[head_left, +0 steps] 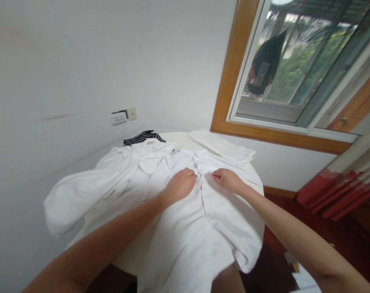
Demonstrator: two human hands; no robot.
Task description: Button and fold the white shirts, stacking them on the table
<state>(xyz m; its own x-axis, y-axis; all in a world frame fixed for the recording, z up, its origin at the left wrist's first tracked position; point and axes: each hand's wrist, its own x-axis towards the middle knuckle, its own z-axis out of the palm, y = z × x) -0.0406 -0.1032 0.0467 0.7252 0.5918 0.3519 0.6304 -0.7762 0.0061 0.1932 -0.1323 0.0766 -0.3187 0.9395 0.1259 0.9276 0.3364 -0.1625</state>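
A white button-up shirt [185,219] lies spread front-up over a small round white table [176,139], its hem hanging off the near edge and one sleeve draped off to the left. My left hand [181,184] rests on the shirt's chest with fingers curled, pinching the fabric at the button placket. My right hand [228,179] sits just across the placket, fingers pinched together on the cloth edge. The two hands are a few centimetres apart, near the upper buttons.
A folded white garment [224,147] lies at the table's far right. A dark striped cloth [143,137] sits at the far edge by the wall. A wall socket [118,118] is behind. A wooden-framed window [230,81] is at right, red curtain [337,193] below it.
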